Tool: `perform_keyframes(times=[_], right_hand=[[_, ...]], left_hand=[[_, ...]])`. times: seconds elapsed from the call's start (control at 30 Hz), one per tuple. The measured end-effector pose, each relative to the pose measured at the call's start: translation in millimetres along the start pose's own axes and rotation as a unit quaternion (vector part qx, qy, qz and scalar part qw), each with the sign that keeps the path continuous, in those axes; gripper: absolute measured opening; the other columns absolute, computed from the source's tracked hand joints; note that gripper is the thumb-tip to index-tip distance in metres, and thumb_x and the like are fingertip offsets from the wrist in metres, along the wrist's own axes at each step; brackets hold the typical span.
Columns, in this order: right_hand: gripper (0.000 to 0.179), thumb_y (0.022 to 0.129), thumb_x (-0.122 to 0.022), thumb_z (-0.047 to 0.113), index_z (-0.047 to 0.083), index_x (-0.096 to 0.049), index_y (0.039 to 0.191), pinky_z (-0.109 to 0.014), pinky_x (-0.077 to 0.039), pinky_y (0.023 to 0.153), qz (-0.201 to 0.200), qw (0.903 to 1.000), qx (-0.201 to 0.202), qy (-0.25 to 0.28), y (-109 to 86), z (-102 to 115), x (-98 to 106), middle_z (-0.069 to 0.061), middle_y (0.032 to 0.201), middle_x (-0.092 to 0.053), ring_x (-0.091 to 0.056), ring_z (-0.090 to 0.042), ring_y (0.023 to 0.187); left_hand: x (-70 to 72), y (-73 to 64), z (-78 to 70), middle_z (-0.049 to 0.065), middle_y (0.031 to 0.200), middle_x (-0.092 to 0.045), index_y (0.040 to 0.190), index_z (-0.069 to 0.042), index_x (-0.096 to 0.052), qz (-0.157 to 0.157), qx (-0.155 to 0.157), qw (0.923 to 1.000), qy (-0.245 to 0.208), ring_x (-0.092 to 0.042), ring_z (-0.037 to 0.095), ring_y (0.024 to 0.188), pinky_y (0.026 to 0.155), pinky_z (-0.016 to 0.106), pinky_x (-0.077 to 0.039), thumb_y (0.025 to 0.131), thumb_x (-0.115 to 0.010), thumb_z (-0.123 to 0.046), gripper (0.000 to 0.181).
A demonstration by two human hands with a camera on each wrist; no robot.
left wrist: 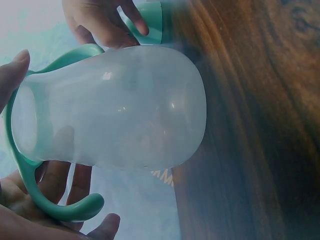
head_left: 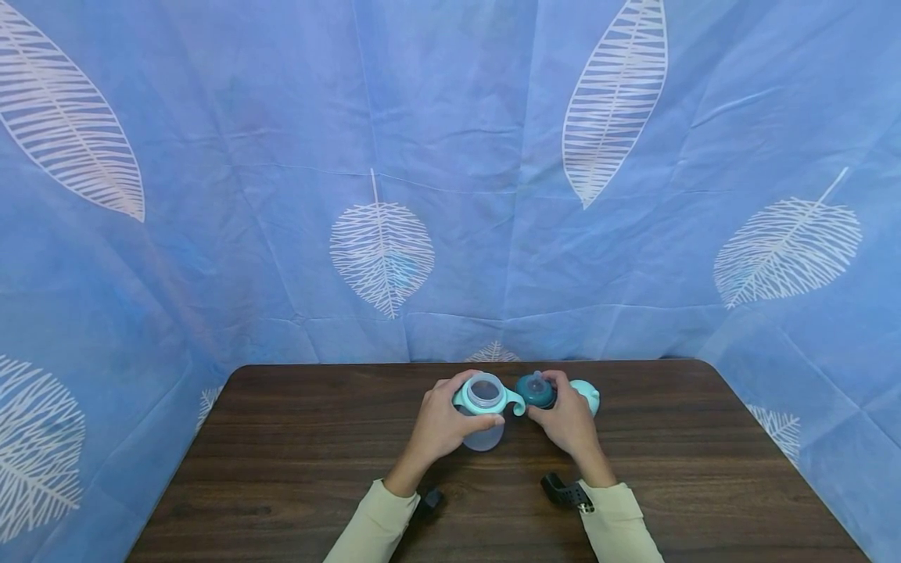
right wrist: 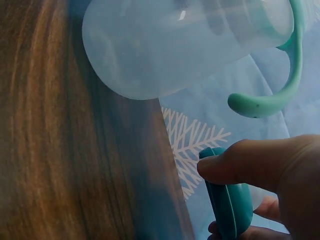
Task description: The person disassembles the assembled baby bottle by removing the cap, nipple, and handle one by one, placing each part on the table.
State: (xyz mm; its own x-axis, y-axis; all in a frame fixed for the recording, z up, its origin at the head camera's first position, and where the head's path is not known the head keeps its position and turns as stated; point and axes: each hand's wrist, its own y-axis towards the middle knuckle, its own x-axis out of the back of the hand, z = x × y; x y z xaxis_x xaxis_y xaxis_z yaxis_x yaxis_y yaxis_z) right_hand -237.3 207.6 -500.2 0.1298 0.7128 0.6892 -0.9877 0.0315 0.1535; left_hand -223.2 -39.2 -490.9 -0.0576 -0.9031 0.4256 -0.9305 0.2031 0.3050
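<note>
A translucent baby bottle (left wrist: 125,110) with a mint two-handled ring (head_left: 516,402) round its neck stands upright on the table, its mouth uncovered. My left hand (head_left: 443,418) grips it near the neck, thumb at the front and fingers round the far side. Just right of the bottle, my right hand (head_left: 566,418) pinches a dark teal bottle collar (head_left: 533,390) with a clear nipple in it. In the right wrist view the thumb presses one side of the collar (right wrist: 230,205) and fingers show behind it. Collar and bottle are apart.
A mint cap (head_left: 587,396) lies on the dark wooden table (head_left: 296,453), right behind my right hand. A blue cloth with white leaf prints (head_left: 464,234) hangs behind the table's far edge. A black strap (head_left: 563,493) is on my right wrist.
</note>
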Motion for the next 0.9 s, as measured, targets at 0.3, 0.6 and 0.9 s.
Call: perform_keyframes(times=[0.3,0.6,0.9], right_hand=[[0.065,0.094,-0.084,0.011,-0.005,-0.052,0.148,-0.069,-0.047,0.104,0.003,0.9999,-0.007,-0.012,-0.1,-2.0,-2.2,-0.037,0.144,-0.060,-0.060,-0.054,0.129],[0.064,0.094,-0.085,0.011,-0.006,-0.053,0.147,-0.068,-0.049,0.102,-0.002,0.9998,0.003,-0.022,-0.3,-1.8,-3.3,-0.037,0.143,-0.061,-0.062,-0.055,0.128],[0.060,0.092,-0.085,0.010,-0.005,-0.056,0.141,-0.067,-0.052,0.102,0.008,0.9995,0.016,-0.027,-1.2,-2.8,-7.0,-0.038,0.142,-0.062,-0.063,-0.056,0.127]], left_hand=[[0.0,0.0,-0.2,0.005,0.126,-0.075,0.149,-0.014,-0.069,0.002,0.004,0.9999,-0.013,-0.061,0.032,0.118,0.094,0.058,-0.052,0.082,-0.100,-0.040,0.078],[-0.1,-0.3,0.6,0.005,0.125,-0.075,0.149,-0.014,-0.069,0.001,0.002,0.9999,-0.013,-0.061,0.031,0.117,0.092,0.057,-0.052,0.082,-0.100,-0.040,0.078],[0.2,0.4,0.9,0.006,0.124,-0.075,0.149,-0.013,-0.069,0.001,-0.005,0.9999,-0.013,-0.062,0.031,0.115,0.091,0.055,-0.053,0.083,-0.100,-0.038,0.077]])
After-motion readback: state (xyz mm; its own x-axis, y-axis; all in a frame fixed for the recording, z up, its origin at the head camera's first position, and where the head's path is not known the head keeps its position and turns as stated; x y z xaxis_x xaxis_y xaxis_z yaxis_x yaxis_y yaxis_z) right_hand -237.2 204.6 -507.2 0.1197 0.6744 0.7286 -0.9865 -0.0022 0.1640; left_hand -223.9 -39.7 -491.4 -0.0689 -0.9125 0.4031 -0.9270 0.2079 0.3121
